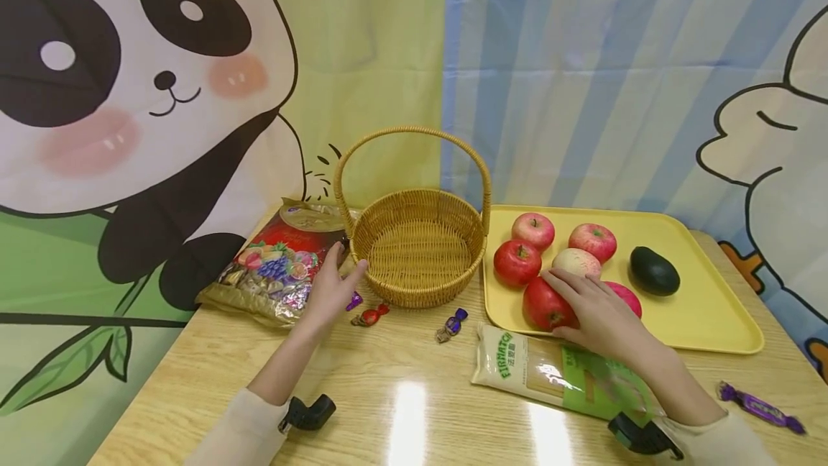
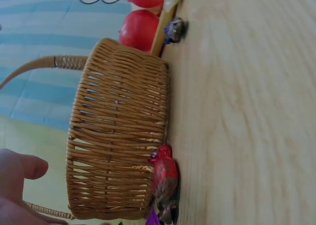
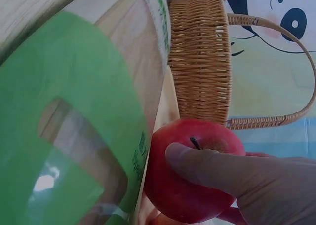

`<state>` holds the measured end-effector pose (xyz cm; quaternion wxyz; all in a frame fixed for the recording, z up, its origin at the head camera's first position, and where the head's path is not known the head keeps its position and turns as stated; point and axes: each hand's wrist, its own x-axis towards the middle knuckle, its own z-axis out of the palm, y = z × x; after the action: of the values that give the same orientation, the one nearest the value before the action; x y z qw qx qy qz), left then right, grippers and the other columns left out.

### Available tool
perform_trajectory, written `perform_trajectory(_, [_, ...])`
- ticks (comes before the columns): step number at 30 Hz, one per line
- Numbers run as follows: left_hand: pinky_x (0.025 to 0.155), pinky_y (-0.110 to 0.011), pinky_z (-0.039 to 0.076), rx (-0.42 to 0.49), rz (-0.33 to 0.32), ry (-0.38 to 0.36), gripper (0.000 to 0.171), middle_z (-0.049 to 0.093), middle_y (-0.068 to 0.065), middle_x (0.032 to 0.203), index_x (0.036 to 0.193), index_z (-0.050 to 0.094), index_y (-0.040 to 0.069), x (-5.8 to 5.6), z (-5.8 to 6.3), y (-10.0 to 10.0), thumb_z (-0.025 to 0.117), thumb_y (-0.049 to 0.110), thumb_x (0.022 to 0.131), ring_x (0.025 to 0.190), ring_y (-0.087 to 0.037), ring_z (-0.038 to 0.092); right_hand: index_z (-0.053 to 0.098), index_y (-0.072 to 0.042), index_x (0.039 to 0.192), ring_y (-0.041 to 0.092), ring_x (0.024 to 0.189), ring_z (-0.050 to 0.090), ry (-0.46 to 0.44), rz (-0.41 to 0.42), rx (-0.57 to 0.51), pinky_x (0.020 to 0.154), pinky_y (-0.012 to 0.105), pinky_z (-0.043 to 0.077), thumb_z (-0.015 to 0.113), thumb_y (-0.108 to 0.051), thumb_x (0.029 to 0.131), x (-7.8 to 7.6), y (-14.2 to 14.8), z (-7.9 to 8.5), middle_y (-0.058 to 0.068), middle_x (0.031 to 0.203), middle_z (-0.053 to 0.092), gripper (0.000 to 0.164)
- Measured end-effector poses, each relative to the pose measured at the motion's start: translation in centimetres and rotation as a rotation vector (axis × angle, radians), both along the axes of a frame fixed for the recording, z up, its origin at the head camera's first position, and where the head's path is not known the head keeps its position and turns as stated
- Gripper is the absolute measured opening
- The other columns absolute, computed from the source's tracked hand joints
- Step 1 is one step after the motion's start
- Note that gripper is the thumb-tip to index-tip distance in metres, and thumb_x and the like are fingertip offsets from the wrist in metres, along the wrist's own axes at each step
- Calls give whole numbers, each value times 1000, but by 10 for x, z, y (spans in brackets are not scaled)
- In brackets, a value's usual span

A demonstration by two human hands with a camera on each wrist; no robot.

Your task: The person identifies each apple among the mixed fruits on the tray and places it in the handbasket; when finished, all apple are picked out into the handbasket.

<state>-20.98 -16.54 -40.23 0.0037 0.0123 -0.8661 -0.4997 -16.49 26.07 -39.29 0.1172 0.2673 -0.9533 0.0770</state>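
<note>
Gripping a glossy red apple point(image 1: 542, 303) on the yellow tray point(image 1: 711, 308)

The person's right hand point(image 1: 601, 315) is clamped on the apple near the tray's front left corner, fingers over its top and thumb pressed beside the stem. The left hand point(image 1: 331, 290) is held at the left side of a round wicker basket point(image 1: 420, 290), thumb and fingers apart; whether it touches the rim cannot be told.

The basket, its handle upright, stands just left of the tray. Close around the gripped apple lie a second red apple point(image 1: 517, 262), a pink apple point(image 1: 533, 231), a streaked apple point(image 1: 592, 243) and a pale fruit point(image 1: 577, 263); a pinkish-red fruit point(image 1: 626, 298) is partly hidden by the right hand. Farther right sits a dark green avocado point(image 1: 654, 271).

A green and clear packet of noodles point(image 1: 543, 369) lies along the tray's front edge, under the right forearm. Near the basket's front are a red-wrapped candy point(image 1: 371, 316), a small purple candy point(image 1: 353, 300) and a blue-purple candy point(image 1: 452, 325). A long purple candy point(image 1: 762, 408) rests on the wooden table point(image 1: 362, 394) at far right. Beside the left hand, a big candy bag point(image 1: 278, 265) printed with fruit lies before a panda curtain point(image 1: 375, 34).
</note>
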Motion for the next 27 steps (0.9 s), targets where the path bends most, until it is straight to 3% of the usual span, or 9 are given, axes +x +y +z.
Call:
perform_trajectory(4, [118,-50,28,258,-11,-139,76,18,-19,160,155,9,4,-10,0,3,50,38,100,146,-36,25,48,-7,141,37,123,53,38,48,27,102,58,43,89,-24,65,-3,2,-1,16,138,53,88])
perform_trajectory(9, [114,-48,35,454,-11,-191,67,24,-20,158,155,11,3,-16,-2,8,46,24,103,139,-37,37,51,-6,138,37,118,55,98,113,61,100,55,45,90,-16,62,-7,4,-5,18,136,55,87])
perform_trajectory(19, [111,-49,40,606,4,-179,58,28,-22,155,154,12,3,-16,-7,13,39,11,104,138,-38,39,55,-6,132,37,109,60,163,148,30,90,53,53,91,-18,57,-13,8,-11,17,125,58,84])
perform_trajectory(27, [111,-51,40,637,9,-171,59,26,-21,155,155,11,4,-16,-11,13,39,10,103,140,-37,36,53,-8,131,32,110,58,100,118,-59,81,51,57,92,-22,56,-8,1,-1,15,124,58,86])
